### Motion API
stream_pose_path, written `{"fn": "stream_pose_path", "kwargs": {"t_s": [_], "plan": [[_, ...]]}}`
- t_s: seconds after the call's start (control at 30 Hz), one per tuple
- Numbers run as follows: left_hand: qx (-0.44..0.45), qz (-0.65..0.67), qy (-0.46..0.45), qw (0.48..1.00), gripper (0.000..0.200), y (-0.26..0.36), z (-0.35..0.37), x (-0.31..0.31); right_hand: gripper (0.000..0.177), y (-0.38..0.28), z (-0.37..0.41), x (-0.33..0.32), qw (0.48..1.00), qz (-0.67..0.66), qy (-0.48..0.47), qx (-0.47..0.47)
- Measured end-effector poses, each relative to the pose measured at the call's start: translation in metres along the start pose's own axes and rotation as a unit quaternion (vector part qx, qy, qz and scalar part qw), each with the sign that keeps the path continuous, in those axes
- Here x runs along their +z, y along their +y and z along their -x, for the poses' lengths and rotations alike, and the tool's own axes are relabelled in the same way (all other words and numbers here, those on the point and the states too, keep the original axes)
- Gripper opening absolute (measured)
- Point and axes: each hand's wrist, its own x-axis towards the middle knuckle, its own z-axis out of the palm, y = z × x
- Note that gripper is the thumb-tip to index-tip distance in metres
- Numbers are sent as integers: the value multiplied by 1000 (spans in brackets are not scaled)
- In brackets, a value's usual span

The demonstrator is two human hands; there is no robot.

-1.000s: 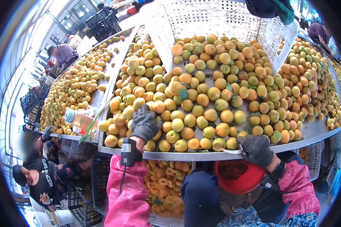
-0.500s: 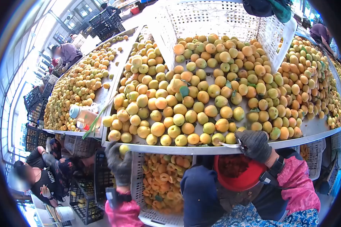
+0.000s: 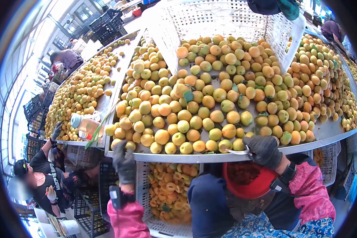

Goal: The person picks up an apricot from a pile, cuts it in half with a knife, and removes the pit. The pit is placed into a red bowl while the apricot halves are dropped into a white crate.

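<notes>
bright shed, metal-rimmed table (image 3: 202, 158) heaped w/ whole apricots (image 3: 178, 138) just beyond both grips. r. hand (image 3: 264, 152): gloved fingers closed round a metal tool (image 3: 237, 152), blade pointing l. along the rim; red bucket (image 3: 248, 194) just below that grip. l. hand (image 3: 125, 164): blurred, up at the rim nr front fruit; can't tell how far open. chg vs. a moment ago: fruit it held no longer shows, hand's a bit higher, so prob. free by the pile. split fruit (image 3: 170, 188) in white crate (image 3: 166, 229), below & r. of l. grip.
</notes>
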Motion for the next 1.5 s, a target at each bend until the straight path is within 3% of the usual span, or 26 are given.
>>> {"fn": "stream_pose_path", "kwargs": {"t_s": [0.07,0.13,0.2,0.23,0.3,0.43,0.53,0.7,0.77,0.83,0.87,0.9,0.97,1.13,1.2,1.33,1.5], "plan": [[54,38,-16,998,28,30,-30,36,38,0,0,0,1000,9,-8,-2],[-19,59,-108,992,31,86,-61,56,38,0,0,0,1000,9,9,-8],[116,53,-96,987,39,71,-82,101,39,-1,-1,-1,1000,9,24,-14],[147,-29,-77,986,50,74,-89,119,38,-2,-2,-4,1000,4,16,-14],[120,-109,-85,983,61,83,-106,150,38,-3,-3,-4,1000,2,6,-6],[29,-155,-128,979,64,121,-106,185,41,0,-2,-3,1000,18,-17,-6],[80,140,-164,973,47,136,-83,185,33,-4,-3,-6,1000,6,6,-12],[138,297,-109,939,24,145,-68,122,29,-3,-3,-4,999,26,15,-15],[115,121,-148,975,30,113,-62,114,27,-2,-3,-3,1000,12,21,-16],[188,-3,-221,957,33,111,-44,105,25,-2,-4,-4,999,0,26,-20],[229,-55,-180,955,34,112,-34,107,24,-2,-4,-4,999,8,32,-25],[230,-56,-178,955,34,112,-34,109,22,-3,-4,-4,999,15,40,-30],[134,-20,-253,958,36,112,-37,113,21,-4,-4,-3,999,16,40,-30],[154,-7,-318,935,38,100,-43,115,17,-2,-2,-4,998,23,48,-37],[209,-84,-329,917,36,103,-42,108,17,-1,-1,-3,998,20,48,-42],[188,-77,-340,918,37,110,-45,106,16,-3,-1,-6,999,21,26,-30],[173,-94,-335,921,34,117,-45,110,18,3,2,-3,997,-15,67,-37]]}}
